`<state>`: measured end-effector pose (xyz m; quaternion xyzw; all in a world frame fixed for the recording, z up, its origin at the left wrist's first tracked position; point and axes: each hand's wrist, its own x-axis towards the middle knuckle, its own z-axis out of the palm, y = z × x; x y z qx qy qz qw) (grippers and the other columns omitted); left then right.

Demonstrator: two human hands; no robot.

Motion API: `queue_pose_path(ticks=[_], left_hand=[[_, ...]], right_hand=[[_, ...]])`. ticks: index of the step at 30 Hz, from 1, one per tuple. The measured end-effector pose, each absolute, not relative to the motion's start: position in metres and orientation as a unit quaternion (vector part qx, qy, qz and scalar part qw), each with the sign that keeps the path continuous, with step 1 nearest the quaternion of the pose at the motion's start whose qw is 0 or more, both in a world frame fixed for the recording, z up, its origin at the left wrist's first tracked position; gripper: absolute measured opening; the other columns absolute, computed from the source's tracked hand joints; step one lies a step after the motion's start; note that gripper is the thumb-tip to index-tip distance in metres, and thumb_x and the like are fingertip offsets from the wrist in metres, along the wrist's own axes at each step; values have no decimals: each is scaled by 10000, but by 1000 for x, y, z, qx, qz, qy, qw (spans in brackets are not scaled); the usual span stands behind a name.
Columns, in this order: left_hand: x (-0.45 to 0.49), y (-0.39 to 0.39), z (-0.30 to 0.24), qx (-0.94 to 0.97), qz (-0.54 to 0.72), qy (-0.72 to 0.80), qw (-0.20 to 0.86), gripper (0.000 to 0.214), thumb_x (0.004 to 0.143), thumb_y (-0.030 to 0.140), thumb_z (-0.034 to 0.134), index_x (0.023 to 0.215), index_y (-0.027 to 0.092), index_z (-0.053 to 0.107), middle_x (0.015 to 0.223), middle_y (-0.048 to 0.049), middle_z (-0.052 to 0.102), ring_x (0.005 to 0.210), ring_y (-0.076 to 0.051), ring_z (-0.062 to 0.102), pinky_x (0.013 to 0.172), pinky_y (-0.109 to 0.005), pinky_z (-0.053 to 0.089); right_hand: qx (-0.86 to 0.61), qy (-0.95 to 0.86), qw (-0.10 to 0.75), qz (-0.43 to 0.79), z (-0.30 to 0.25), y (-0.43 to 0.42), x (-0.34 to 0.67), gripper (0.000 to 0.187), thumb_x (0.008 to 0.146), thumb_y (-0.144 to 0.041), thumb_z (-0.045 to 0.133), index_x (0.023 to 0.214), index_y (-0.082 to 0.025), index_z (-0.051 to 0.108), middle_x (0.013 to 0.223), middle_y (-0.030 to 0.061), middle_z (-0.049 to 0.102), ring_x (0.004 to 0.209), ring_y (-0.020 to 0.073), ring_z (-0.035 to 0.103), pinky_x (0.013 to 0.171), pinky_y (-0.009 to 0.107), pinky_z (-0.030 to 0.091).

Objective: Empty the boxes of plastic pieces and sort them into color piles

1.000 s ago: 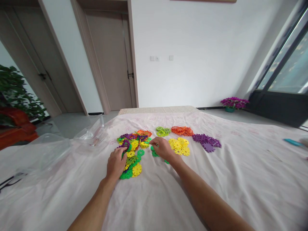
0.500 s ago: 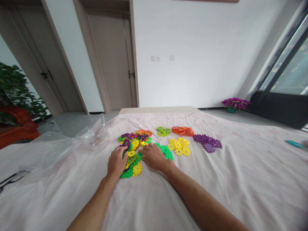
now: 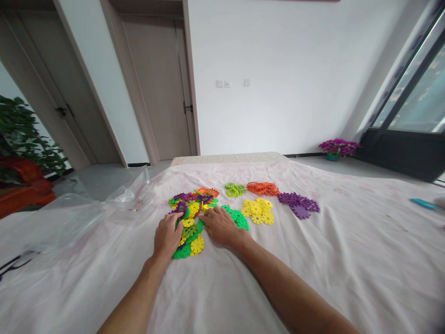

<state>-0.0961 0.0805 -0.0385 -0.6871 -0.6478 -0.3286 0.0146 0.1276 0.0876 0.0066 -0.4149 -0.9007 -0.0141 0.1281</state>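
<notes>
A mixed heap of plastic snowflake discs point(image 3: 193, 208) in several colours lies on the pale sheet point(image 3: 330, 260). My left hand point(image 3: 167, 235) rests on its near left side, fingers curled over discs. My right hand point(image 3: 220, 226) lies flat at the heap's right edge, fingertips touching a disc, beside a dark green pile point(image 3: 239, 217). Sorted piles lie further right: yellow point(image 3: 258, 211), light green point(image 3: 235, 189), orange point(image 3: 263, 188) and purple point(image 3: 298, 202).
A clear plastic box point(image 3: 66, 218) and its lid point(image 3: 134, 192) sit left of the heap. A teal object point(image 3: 424, 204) lies at the far right edge. Beyond the bed are two doors, a green plant point(image 3: 24, 139) and a purple flower pot point(image 3: 336, 148).
My right hand moved left from the dark green pile to the mixed heap's edge, uncovering that pile. My left hand stayed in place on the heap.
</notes>
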Motion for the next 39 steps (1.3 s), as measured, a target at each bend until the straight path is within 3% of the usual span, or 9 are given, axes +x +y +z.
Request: queue_pose_path(ticks=[5,11,15,20,24,29,35,39], left_hand=[[-95,79,-37,-685,-329,-650,6,341,884,245,447,1170,209,630,1204,-73,646,1128,-229,580,1026,-385,441],[-97,80,-39,-689,-326,-647,11,340,885,241,448,1170,224,632,1202,-69,648,1132,-225,584,1023,-386,445],[-97,81,-40,-688,-328,-647,6,340,883,241,455,1168,226,639,1196,-68,652,1130,-224,585,1021,-385,444],[-97,80,-39,-688,-329,-647,3,337,882,245,460,1164,212,641,1203,-71,650,1127,-225,584,1023,-386,444],[-96,79,-37,-685,-330,-650,4,338,882,238,459,1167,209,638,1202,-69,650,1128,-223,582,1030,-384,438],[-96,79,-37,-686,-327,-650,4,337,887,236,456,1168,211,639,1203,-73,650,1129,-231,579,1020,-399,447],[-95,79,-37,-684,-332,-649,13,345,874,222,463,1169,207,640,1193,-74,655,1124,-229,587,1016,-390,452],[-96,80,-39,-685,-335,-646,15,344,872,223,464,1168,211,638,1194,-69,653,1123,-227,587,1021,-384,447]], right_hand=[[-426,-898,109,-22,11,90,128,228,866,-256,542,1068,-243,648,1045,70,610,995,245,479,861,373,351],[-443,-887,133,-10,11,91,135,203,942,-225,470,1008,-215,662,974,76,664,976,221,538,849,334,351],[-486,-848,207,34,13,101,149,285,927,-269,525,1190,-230,626,990,62,687,967,199,578,836,289,371],[-530,-797,285,54,13,116,175,255,903,-228,509,1095,-228,678,955,32,698,917,177,598,819,266,403],[-536,-779,324,-1,16,115,179,215,874,-220,564,1031,-210,710,1024,68,683,983,211,567,899,319,397],[-433,-858,275,17,14,92,150,162,900,-284,593,997,-240,715,994,46,676,982,207,539,907,336,382],[-384,-901,198,25,3,69,116,398,858,-464,660,1184,-237,627,1139,54,642,1084,242,489,908,363,371],[-403,-896,181,35,1,70,113,301,877,-422,645,1092,-211,633,1081,57,641,1062,230,489,905,352,360]])
